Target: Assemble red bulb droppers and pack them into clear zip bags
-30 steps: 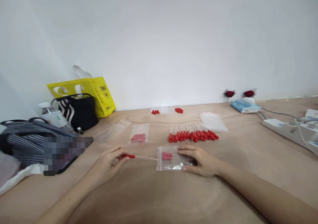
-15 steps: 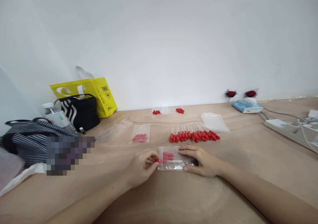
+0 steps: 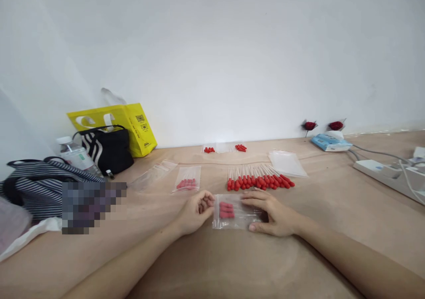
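A clear zip bag (image 3: 241, 222) lies flat before me, with several red-tipped sticks (image 3: 227, 210) inside, their tips near its left, zip end. My left hand (image 3: 196, 211) is at that end, its curled fingers and thumb touching the bag's edge; whether they pinch it is hard to tell. My right hand (image 3: 270, 212) rests on the bag's right part with fingers and thumb spread. Behind the bag lies a row of many loose red-tipped sticks (image 3: 259, 182). A filled bag (image 3: 187, 179) lies to the back left.
Flat clear bags (image 3: 288, 162) lie behind the row, others (image 3: 154, 175) at the left. Two red bundles lie near the wall. A yellow bag (image 3: 141, 131), black pouch (image 3: 114, 151), bottle (image 3: 78, 155) and striped cloth (image 3: 43, 188) stand left; tissues (image 3: 331, 142) and a power strip (image 3: 392, 175) right.
The red tip that was at my left fingers is now inside the bag beside the others. My left hand has shifted slightly up, at the bag's edge.
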`<state>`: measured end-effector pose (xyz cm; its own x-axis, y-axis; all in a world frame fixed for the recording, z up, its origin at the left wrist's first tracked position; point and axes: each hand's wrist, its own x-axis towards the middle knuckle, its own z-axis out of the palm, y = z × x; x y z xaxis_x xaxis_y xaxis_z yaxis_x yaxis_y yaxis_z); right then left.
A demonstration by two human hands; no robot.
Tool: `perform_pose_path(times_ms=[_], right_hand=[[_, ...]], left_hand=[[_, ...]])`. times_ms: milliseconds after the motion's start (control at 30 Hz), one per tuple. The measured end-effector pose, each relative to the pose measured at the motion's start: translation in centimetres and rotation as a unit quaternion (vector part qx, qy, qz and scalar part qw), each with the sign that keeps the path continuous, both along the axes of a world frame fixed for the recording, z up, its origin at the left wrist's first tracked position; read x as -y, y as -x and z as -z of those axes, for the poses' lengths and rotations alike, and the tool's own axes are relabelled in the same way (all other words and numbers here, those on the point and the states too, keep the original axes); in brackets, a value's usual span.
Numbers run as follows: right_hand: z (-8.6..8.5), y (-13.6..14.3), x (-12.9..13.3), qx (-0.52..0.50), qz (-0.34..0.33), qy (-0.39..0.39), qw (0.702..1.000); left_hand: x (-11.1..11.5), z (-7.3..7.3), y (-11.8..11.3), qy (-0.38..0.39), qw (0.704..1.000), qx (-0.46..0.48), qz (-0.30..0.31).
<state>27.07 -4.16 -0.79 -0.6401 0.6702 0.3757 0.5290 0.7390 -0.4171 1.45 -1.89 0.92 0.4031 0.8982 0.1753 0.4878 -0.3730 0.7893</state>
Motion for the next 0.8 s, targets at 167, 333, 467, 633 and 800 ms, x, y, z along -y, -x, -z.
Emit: perform_pose_path(times_ms=[167,333,467,633,800], right_hand=[[0.1,0.1,0.0,0.011,0.004,0.03,0.999],[0.0,0.2,0.0,0.009,-0.003,0.033,0.999],[-0.2,0.2,0.0,0.019,-0.001,0.03,0.999],[-0.3,0.2,0.0,0.024,-0.005,0.035,0.999],[-0.3,0.2,0.1,0.025,0.004,0.043,0.999]], left_hand=[[-3.0,-1.4,-2.0,-0.044,0.998,-0.033,-0.029],[-6.1,-1.1,-5.5,-0.04,0.995,-0.071,-0.049],[-7.7,-0.4,-6.8,-0.018,0.992,-0.088,-0.084],[-7.7,-1.3,-4.7,0.005,0.992,-0.072,-0.107],[-4.0,-3.1,2.4,-0.025,0.993,-0.062,-0.093]])
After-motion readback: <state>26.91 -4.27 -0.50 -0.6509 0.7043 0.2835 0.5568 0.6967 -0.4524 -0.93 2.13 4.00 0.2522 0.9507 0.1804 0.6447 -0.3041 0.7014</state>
